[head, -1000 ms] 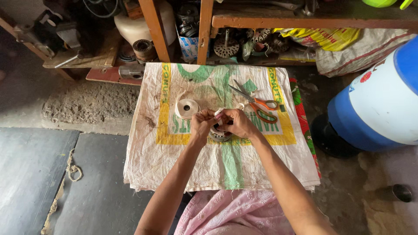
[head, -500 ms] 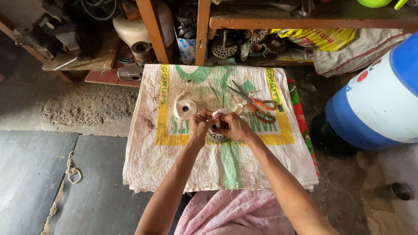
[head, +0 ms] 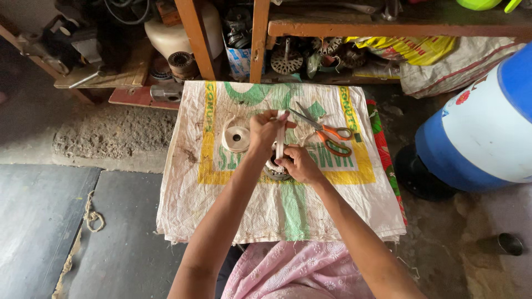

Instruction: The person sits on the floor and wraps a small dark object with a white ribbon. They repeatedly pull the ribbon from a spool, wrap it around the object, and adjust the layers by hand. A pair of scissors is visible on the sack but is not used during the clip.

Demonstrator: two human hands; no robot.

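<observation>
Left to right: frayed rope [head: 91,216] on the dark floor slab, clutter and a small stator-like part [head: 182,63] on the low wooden shelf [head: 133,72], none of it in play. On the woven sack [head: 288,210] covering our work surface, the roll of white tape [head: 236,138] lies flat just left of our hands, looks mostly full as far as we can tell. Our left hand [head: 265,132] is raised above the workpiece, fingers pinched narrow on the upper end of a white tape strip [head: 280,138] pulled taut and roughly vertical. Below it sits the round wound coil part [head: 275,170], on the sack near the middle, mostly hidden under our right hand [head: 299,165], which is closed on the lower end of the strip and presses it against the coil's rim. Judging from this, we're mid-wrap: some pale tape shows on the visible edge of the coil, but how much of the ring is covered we cannot tell, the hand blocks it. The strip is not cut off yet, and the orange-handled scissors [head: 327,133] lie untouched just right of the hands, blades open. Further right, a blue and white drum [head: 482,133] and a small metal cup [head: 510,243] stand on the ground, well apart from the work
</observation>
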